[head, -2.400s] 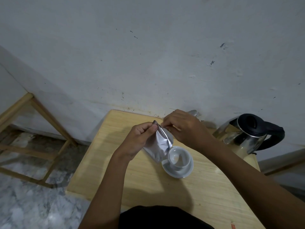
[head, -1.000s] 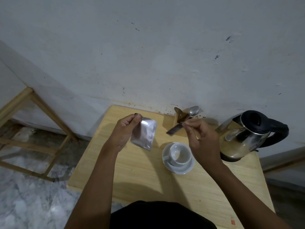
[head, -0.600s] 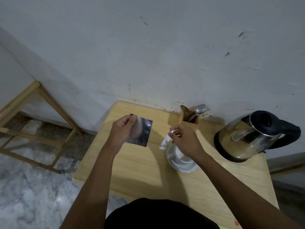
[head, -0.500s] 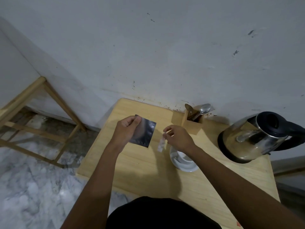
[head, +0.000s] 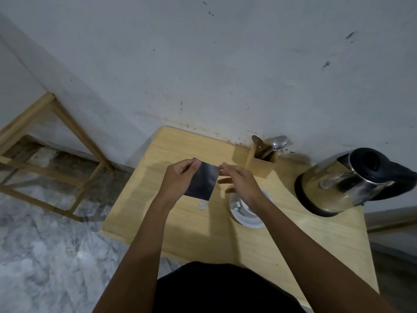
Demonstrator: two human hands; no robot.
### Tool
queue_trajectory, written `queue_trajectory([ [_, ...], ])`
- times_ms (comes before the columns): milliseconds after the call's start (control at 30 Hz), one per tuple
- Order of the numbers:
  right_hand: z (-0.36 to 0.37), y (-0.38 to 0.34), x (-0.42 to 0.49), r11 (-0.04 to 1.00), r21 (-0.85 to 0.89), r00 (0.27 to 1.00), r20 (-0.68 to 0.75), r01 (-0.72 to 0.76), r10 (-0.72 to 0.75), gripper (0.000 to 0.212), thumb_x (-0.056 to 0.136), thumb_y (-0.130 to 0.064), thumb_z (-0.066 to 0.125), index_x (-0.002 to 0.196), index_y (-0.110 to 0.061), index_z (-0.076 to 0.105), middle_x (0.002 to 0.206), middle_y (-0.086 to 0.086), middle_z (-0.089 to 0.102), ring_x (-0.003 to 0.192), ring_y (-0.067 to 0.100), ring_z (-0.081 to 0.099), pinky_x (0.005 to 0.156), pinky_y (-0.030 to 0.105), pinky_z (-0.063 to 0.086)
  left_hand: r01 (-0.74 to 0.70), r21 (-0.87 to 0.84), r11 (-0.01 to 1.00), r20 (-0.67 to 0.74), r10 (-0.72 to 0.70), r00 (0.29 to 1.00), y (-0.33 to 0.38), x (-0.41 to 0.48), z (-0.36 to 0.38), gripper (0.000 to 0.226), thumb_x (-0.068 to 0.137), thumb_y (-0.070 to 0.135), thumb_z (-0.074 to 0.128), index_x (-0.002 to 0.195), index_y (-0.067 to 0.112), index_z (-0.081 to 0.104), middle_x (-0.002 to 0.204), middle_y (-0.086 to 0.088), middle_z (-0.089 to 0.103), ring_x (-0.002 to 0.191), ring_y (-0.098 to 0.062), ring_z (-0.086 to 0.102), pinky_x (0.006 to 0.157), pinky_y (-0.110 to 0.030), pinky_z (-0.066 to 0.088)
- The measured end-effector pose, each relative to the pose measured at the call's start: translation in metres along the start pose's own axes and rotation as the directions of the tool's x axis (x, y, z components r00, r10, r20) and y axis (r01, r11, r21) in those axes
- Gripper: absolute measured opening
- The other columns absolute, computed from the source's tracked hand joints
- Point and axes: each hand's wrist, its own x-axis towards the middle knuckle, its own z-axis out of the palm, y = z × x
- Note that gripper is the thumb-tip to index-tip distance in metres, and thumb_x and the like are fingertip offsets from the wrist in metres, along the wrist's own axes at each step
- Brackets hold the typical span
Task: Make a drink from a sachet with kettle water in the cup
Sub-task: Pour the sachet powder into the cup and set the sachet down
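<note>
A silver foil sachet [head: 202,182] hangs above the wooden table [head: 203,236]. My left hand [head: 180,179] pinches its top left corner. My right hand [head: 240,182] pinches its top right corner with thumb and forefinger, the other fingers spread. A small torn-off strip [head: 202,205] lies on the table just below the sachet. The white cup on its saucer [head: 248,219] stands under my right wrist, partly hidden by it. The steel kettle [head: 345,184] with a black lid and handle stands at the right.
A wooden holder [head: 262,164] with spoons and a fork stands against the grey wall behind my hands. A wooden frame [head: 52,154] stands on the marble floor to the left. The table's front left edge is close to my left forearm.
My right hand tore a strip off the sachet, carried it left and let it drop on the table. It has now come back to the sachet's top right corner.
</note>
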Motion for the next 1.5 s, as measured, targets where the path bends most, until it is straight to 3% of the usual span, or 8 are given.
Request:
queue_trajectory([
  [167, -0.014, 0.014, -0.023, 0.99, -0.02, 0.99, -0.034, 0.136, -0.137, 0.022, 0.093, -0.02, 0.065, 0.09, 0.002, 0.068, 0.083, 0.024, 0.065, 0.073, 0.02, 0.059, 0.069, 0.028, 0.048, -0.051, -0.018, 0.999, 0.112, 0.053, 0.992, 0.012, -0.006, 0.023, 0.022, 0.091, 0.034, 0.06, 0.1, 0.021, 0.075, 0.095, 0.014, 0.074, 0.091, 0.0, 0.065, 0.079, -0.02, 0.048],
  [300, -0.031, 0.014, -0.041, 0.974, 0.001, 0.961, -0.166, 0.225, -0.221, 0.025, 0.092, -0.019, 0.065, 0.088, 0.006, 0.067, 0.07, 0.012, 0.063, 0.06, 0.01, 0.053, 0.057, 0.016, 0.044, -0.1, 0.062, 0.993, 0.211, 0.085, 0.974, 0.018, -0.011, 0.033, 0.016, 0.089, 0.032, 0.064, 0.097, 0.025, 0.076, 0.094, 0.005, 0.076, 0.088, -0.013, 0.069, 0.08, -0.027, 0.053],
  [400, -0.038, 0.024, -0.049, 0.971, -0.104, 0.943, -0.234, 0.216, -0.235, 0.021, 0.092, -0.023, 0.065, 0.097, -0.002, 0.069, 0.085, 0.015, 0.07, 0.069, 0.008, 0.059, 0.064, 0.018, 0.046, -0.132, 0.176, 0.975, 0.256, 0.085, 0.963, 0.02, -0.015, 0.043, 0.015, 0.089, 0.03, 0.064, 0.082, 0.023, 0.074, 0.057, 0.013, 0.061, 0.052, -0.009, 0.049, 0.053, -0.02, 0.041],
  [533, -0.044, 0.049, -0.07, 0.947, -0.247, 0.888, -0.36, 0.206, -0.287, 0.063, 0.083, -0.04, 0.074, 0.137, -0.025, 0.044, 0.133, -0.01, 0.052, 0.112, 0.003, 0.055, 0.086, 0.02, 0.047, -0.181, 0.225, 0.957, 0.214, 0.133, 0.968, 0.025, -0.024, 0.066, 0.019, 0.089, 0.025, 0.064, 0.086, 0.009, 0.075, 0.066, 0.005, 0.067, 0.058, -0.001, 0.053, 0.055, -0.014, 0.041],
  [733, -0.046, 0.084, -0.099, 0.834, -0.458, 0.84, -0.282, 0.306, -0.463, 0.095, 0.064, -0.041, 0.089, 0.137, -0.028, 0.03, 0.138, -0.012, 0.027, 0.115, -0.009, 0.039, 0.078, 0.002, 0.041, -0.253, 0.261, 0.932, 0.25, 0.187, 0.95, 0.022, -0.042, 0.104, 0.046, 0.087, 0.018, 0.063, 0.045, 0.023, 0.044, 0.036, 0.009, 0.038, 0.04, -0.004, 0.035, 0.047, -0.013, 0.028],
  [1100, -0.042, 0.094, -0.106, 0.854, -0.431, 0.675, -0.541, 0.29, -0.502, 0.019, 0.095, -0.011, 0.06, 0.113, -0.013, 0.062, 0.109, -0.002, 0.067, 0.099, -0.003, 0.057, 0.085, 0.005, 0.042, -0.289, 0.257, 0.922, 0.353, 0.189, 0.916, 0.024, -0.061, 0.142, 0.034, 0.088, 0.027, 0.064, 0.054, 0.024, 0.063, 0.043, 0.011, 0.055, 0.042, 0.001, 0.051, 0.048, -0.018, 0.04],
  [1400, -0.074, 0.102, -0.101, 0.926, -0.298, 0.763, -0.535, 0.23, -0.362, 0.008, 0.095, -0.009, 0.059, 0.098, -0.016, 0.06, 0.087, -0.016, 0.065, 0.081, -0.008, 0.062, 0.067, 0.005, 0.044, -0.236, 0.331, 0.914, 0.304, 0.134, 0.943, -0.002, -0.038, 0.111, 0.031, 0.091, 0.038, 0.058, 0.079, 0.015, 0.075, 0.076, -0.001, 0.075, 0.054, -0.007, 0.06, 0.055, -0.019, 0.044],
  [1500, -0.089, 0.106, -0.096, 0.94, -0.293, 0.802, -0.511, 0.174, -0.308, 0.012, 0.095, -0.014, 0.061, 0.083, -0.012, 0.058, 0.082, -0.003, 0.069, 0.079, 0.007, 0.065, 0.066, 0.014, 0.048, -0.183, 0.475, 0.861, 0.308, 0.032, 0.951, -0.036, -0.028, 0.099, 0.023, 0.089, 0.036, 0.06, 0.104, 0.022, 0.07, 0.099, 0.005, 0.072, 0.078, -0.007, 0.064, 0.076, -0.026, 0.051],
])
